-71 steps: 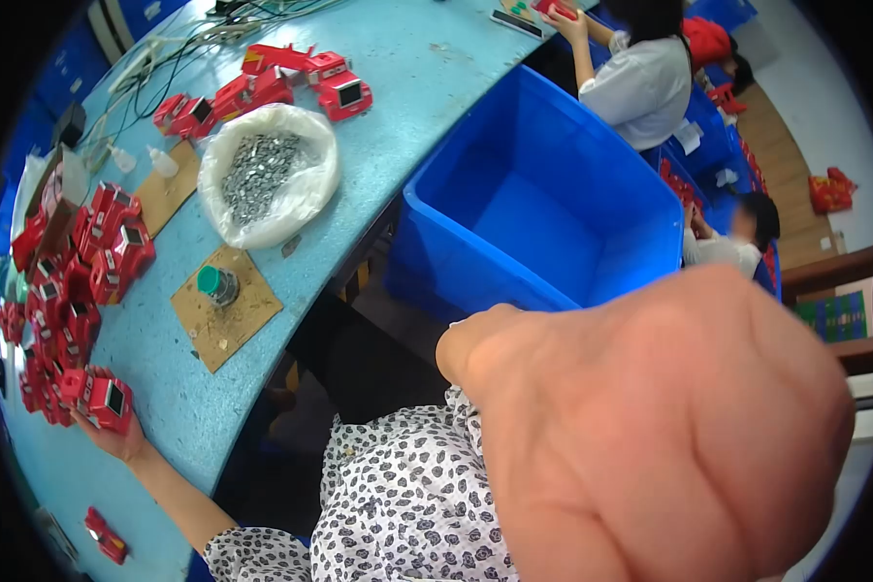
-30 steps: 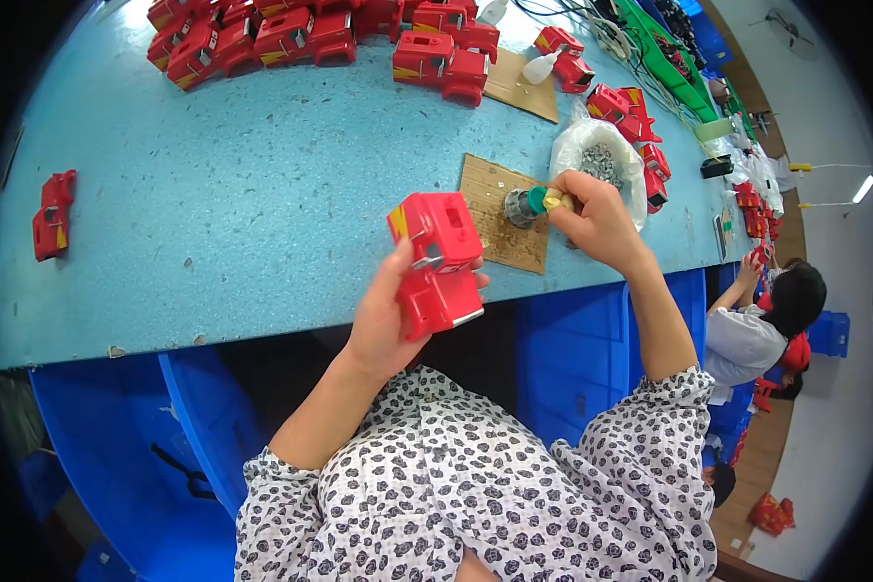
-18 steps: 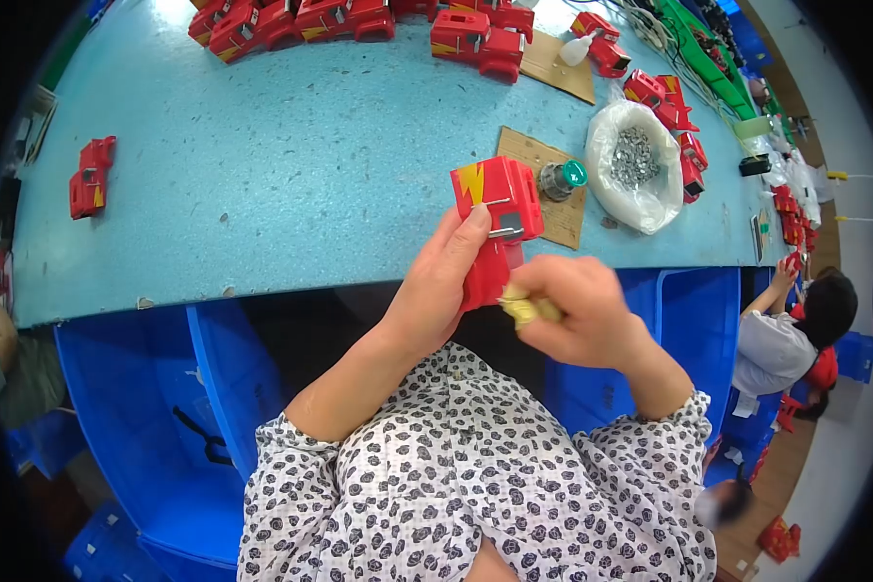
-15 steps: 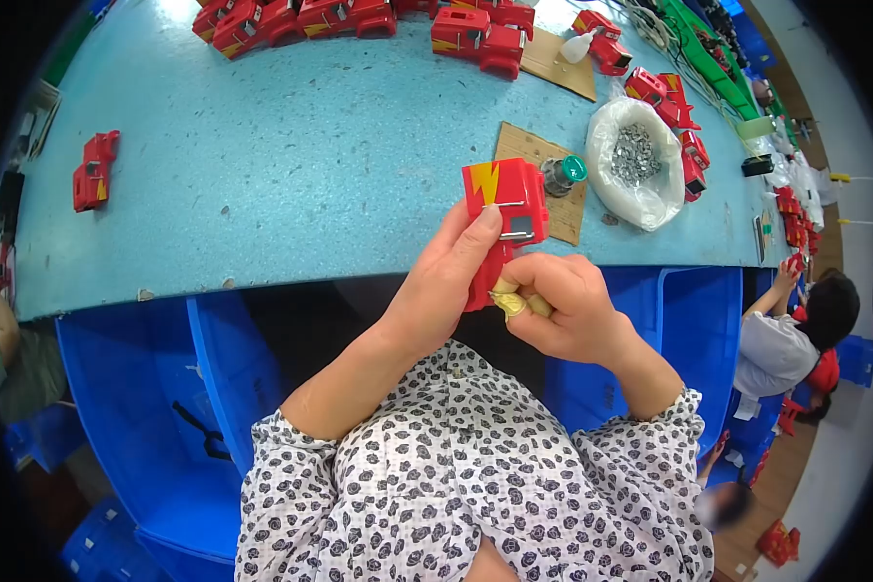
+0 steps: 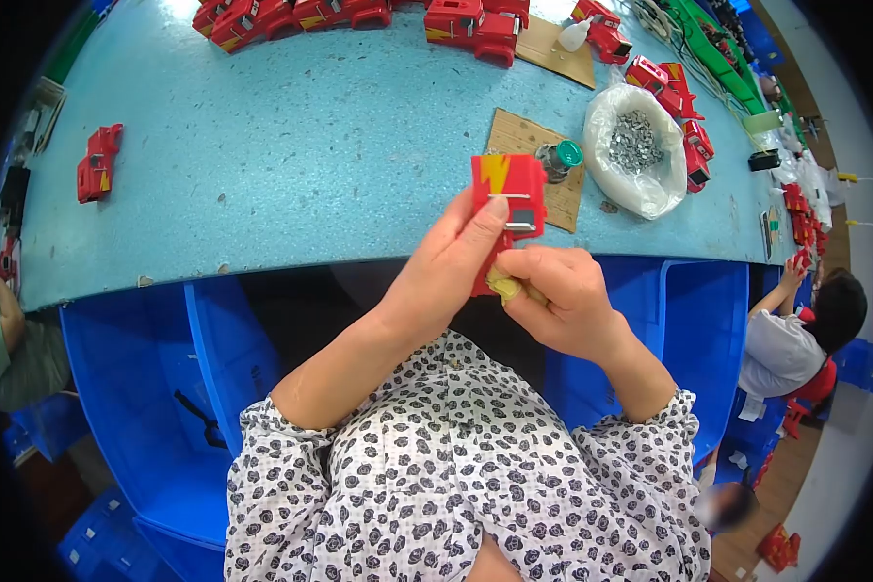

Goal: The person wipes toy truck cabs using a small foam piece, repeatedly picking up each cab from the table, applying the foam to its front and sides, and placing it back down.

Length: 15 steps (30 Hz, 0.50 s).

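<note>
A red toy truck body (image 5: 510,184) with a yellow lightning mark is gripped in my left hand (image 5: 443,267), thumb across its side. Pinched in my right hand (image 5: 565,299) is a yellow cloth (image 5: 503,284), pressed against the lower part of the truck body. Just beyond the truck, a jar with a green lid (image 5: 566,153) stands on a piece of cardboard (image 5: 524,136). To its right sits a white bag (image 5: 606,121) holding small silvery parts.
More red truck bodies (image 5: 475,29) lie along the table's (image 5: 291,165) far side, and one (image 5: 98,163) lies at the left. Blue bins (image 5: 131,388) stand below the front edge. Other people (image 5: 795,335) sit at the right and far left.
My left hand has picked up a truck body and brought it over the table's front edge. My right hand has moved from the green-lidded jar to the truck with the yellow cloth.
</note>
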Motion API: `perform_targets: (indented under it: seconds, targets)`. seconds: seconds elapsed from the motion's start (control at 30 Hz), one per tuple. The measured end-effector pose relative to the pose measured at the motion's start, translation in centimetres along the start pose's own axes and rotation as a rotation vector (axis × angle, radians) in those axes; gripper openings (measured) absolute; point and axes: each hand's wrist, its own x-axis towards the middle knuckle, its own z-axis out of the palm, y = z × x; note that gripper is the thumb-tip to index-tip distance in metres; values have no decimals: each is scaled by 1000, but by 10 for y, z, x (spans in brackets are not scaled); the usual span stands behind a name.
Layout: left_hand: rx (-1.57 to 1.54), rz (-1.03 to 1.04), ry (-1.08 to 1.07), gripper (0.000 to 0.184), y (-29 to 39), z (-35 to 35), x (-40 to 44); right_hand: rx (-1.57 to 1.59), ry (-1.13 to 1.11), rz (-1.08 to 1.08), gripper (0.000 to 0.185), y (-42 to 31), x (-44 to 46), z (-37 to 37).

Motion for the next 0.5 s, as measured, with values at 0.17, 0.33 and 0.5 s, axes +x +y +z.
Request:
perform_targets:
  seconds: [0.17,0.33,0.5]
  targets:
    - [-215,-29,106,39,2,-7,-2,-242,142,-74,28,-9,7,14]
    - [-483,-74,140,37,5,-9,-8,-211,143,-47,32,-13,16,19]
    - [-531,-61,145,38,5,-13,-7,-206,142,-61,36,-13,19,24]
